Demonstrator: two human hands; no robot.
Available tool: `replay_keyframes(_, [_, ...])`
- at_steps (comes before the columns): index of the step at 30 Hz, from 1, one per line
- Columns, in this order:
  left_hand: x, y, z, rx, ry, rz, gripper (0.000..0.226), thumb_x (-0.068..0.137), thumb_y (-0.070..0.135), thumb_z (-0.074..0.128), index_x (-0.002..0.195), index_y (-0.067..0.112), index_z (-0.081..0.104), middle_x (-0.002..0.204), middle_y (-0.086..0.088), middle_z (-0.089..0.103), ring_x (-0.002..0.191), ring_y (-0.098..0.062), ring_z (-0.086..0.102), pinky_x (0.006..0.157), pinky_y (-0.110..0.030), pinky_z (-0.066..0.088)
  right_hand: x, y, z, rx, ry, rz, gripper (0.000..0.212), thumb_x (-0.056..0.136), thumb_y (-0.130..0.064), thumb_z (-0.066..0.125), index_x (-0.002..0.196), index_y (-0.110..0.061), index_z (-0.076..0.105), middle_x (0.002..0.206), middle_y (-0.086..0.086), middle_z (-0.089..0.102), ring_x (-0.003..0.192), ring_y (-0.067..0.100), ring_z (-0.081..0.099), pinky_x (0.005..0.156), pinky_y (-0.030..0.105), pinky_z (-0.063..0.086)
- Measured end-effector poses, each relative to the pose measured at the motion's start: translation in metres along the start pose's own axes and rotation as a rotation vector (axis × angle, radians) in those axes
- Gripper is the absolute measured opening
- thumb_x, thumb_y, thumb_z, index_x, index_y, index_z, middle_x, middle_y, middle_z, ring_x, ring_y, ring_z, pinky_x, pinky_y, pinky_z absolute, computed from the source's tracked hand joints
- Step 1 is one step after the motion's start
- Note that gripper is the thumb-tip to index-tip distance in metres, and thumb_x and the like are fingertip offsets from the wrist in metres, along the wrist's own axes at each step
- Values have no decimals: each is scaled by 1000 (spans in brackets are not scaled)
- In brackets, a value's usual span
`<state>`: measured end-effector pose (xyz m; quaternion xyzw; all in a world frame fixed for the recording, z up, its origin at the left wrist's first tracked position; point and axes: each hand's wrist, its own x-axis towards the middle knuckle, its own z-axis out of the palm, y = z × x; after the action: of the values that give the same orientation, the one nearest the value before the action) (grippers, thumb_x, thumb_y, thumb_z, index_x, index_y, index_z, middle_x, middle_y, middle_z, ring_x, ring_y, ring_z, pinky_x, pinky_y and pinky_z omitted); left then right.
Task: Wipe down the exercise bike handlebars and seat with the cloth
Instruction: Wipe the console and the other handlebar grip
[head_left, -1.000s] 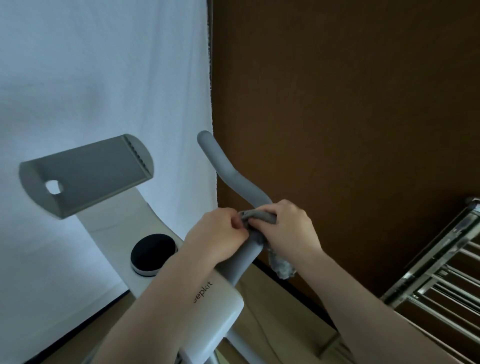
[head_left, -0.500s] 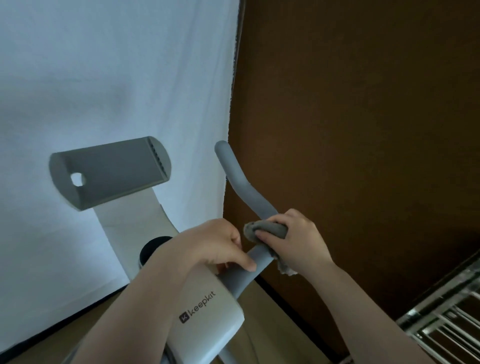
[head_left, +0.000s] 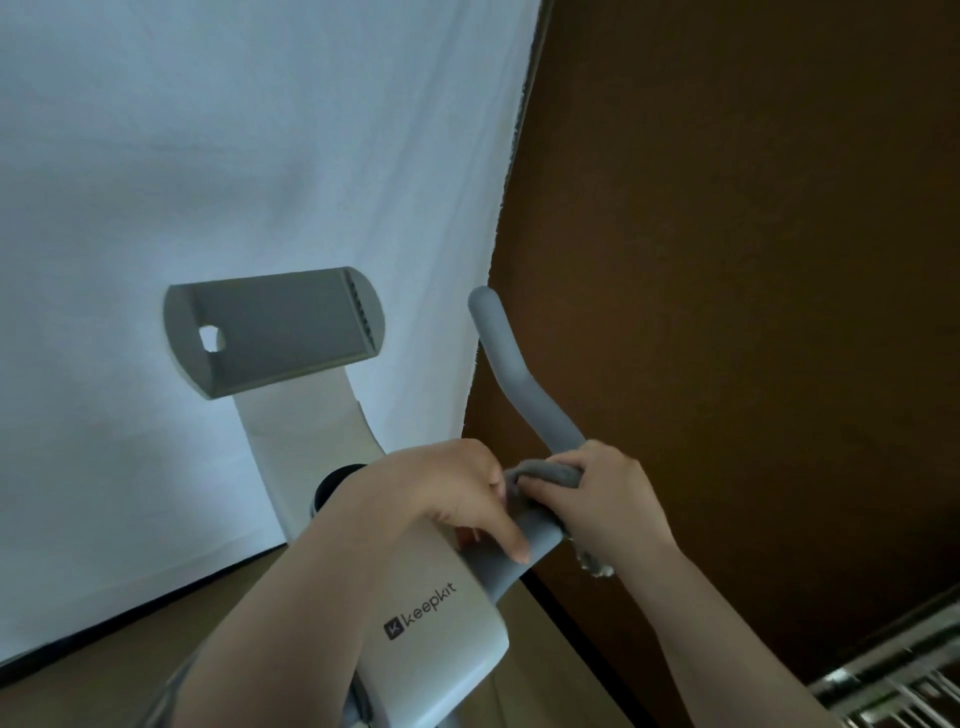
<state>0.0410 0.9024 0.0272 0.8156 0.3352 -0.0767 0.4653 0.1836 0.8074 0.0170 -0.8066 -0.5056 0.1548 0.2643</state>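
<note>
The right hand (head_left: 605, 496) grips the grey cloth (head_left: 545, 475) wrapped over the handlebar (head_left: 519, 384); the left hand (head_left: 457, 493) beside it seems to pinch the cloth's end, fingers partly hidden. Handlebar wiping is underway; next, the cloth must slide upward beyond the hands.

Black knob (head_left: 336, 480) mostly behind left forearm; rack (head_left: 904, 686) cut off.

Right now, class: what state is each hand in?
Left hand: curled on the handlebar beside the cloth; a grip cannot be told.
Right hand: fingers curled round the cloth, holding it on the handlebar.
</note>
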Motion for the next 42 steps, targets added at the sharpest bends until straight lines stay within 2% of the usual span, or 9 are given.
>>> replay_keyframes(3, [-3, -1, 0, 23, -8, -10, 37, 68, 32, 86, 96, 12, 73, 85, 2, 72, 69, -4, 65, 54, -12, 45, -9, 7, 12, 20, 179, 30, 14, 82, -48, 69, 79, -34, 67, 85, -9, 59, 73, 7, 61, 65, 34, 58])
replay_keyframes(7, [-1, -2, 0, 63, -15, -31, 40, 64, 36, 87, 94, 13, 74, 91, -3, 74, 86, -17, 70, 73, -26, 53, -25, 12, 24, 170, 193, -75, 6, 82, -41, 72, 86, -36, 71, 85, -9, 60, 68, 8, 63, 57, 30, 56])
replay_keyframes(10, [-1, 0, 2, 107, -12, -35, 41, 66, 40, 85, 95, 14, 73, 94, -4, 73, 90, -20, 69, 72, -27, 53, -25, 20, 31, 141, 401, -33, 22, 83, -39, 71, 98, -24, 72, 91, -10, 57, 73, 4, 60, 60, 21, 53])
replay_keyframes(13, [-2, 1, 8, 57, 16, -30, 36, 67, 35, 85, 93, 15, 72, 91, -6, 72, 88, -20, 70, 70, -28, 54, -41, 15, 44, 123, 429, -102, 21, 83, -33, 73, 103, -27, 70, 94, -14, 51, 75, -2, 56, 64, 16, 49])
replay_keyframes(20, [12, 12, 47, 300, 381, 127, 33, 69, 39, 76, 88, 22, 55, 80, 6, 60, 74, -14, 60, 60, -28, 48, -38, 23, 46, 130, 600, 24, 33, 88, -33, 68, 118, -21, 65, 107, -11, 45, 90, 10, 57, 71, 25, 52])
replay_keyframes(26, [16, 8, 46, 217, 409, 116, 27, 65, 42, 77, 73, 27, 56, 70, 8, 62, 70, -13, 62, 68, -32, 56, -35, 21, 48, 199, 572, 80, 31, 93, -31, 59, 120, -19, 63, 116, -7, 44, 99, 13, 57, 80, 33, 56])
replay_keyframes(32, [19, 8, 45, 194, 414, 120, 19, 76, 34, 69, 73, 26, 52, 72, 7, 61, 67, -10, 58, 59, -25, 49, -24, 11, 50, 335, 500, 156, 23, 94, -40, 56, 113, -27, 56, 124, -9, 43, 101, 8, 55, 86, 32, 53])
replay_keyframes(35, [20, 7, 45, 195, 420, 146, 19, 78, 39, 68, 80, 28, 53, 73, 8, 60, 66, -7, 56, 52, -23, 41, -19, 8, 49, 478, 523, 249, 31, 87, -49, 61, 107, -26, 55, 119, -8, 45, 93, 4, 54, 78, 24, 51])
replay_keyframes(42, [24, 8, 44, 202, 398, 87, 31, 73, 47, 73, 92, 30, 55, 80, 11, 59, 77, -12, 59, 62, -27, 46, -4, 9, 45, 620, 578, 339, 60, 70, -22, 83, 114, -25, 42, 113, -4, 46, 99, 8, 50, 73, 16, 44])
